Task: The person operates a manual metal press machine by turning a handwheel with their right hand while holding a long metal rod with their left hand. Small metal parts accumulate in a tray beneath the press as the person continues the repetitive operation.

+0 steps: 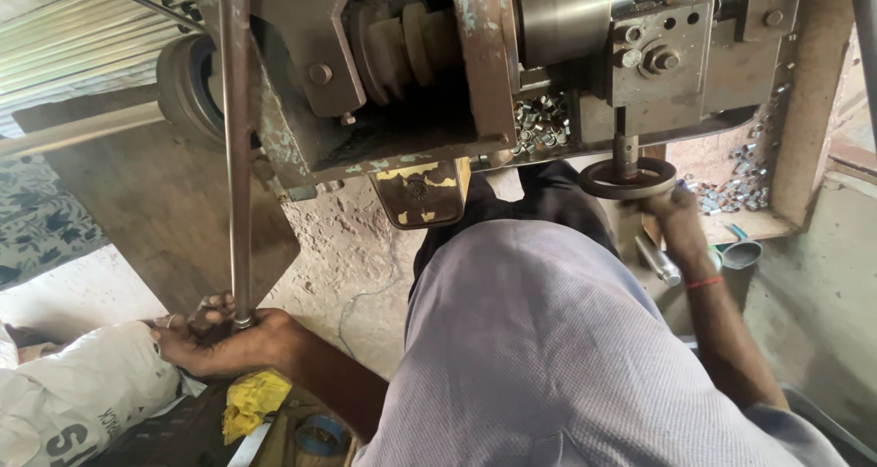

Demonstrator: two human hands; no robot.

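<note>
Above the person's lap stands a heavy worn metal machine (475,65), its grey-green paint flaking, and everything else sits around it. Below the machine, the person's grey-shirted torso (548,357) fills the lower middle of the view. Left of the machine's body, a long steel rod (237,147) runs nearly upright from the top edge down toward the floor. The left arm reaches out low and to the left, bent at the elbow, and the left hand (224,339) is clenched around the rod's lower end, fingers wrapped over it. Just left of that hand lies a white woven sack (82,394), and just below it a crumpled yellow cloth (251,403). Under the machine's right side hangs a small dark handwheel (628,178) on a short vertical shaft. The right arm stretches forward and up, a thin red band at the wrist, and the right hand (671,211) grasps the handwheel's rim from the right side. Right of the handwheel, 1 heap of small shiny metal rings (740,188) lies in a recess of the machine's frame.
</note>
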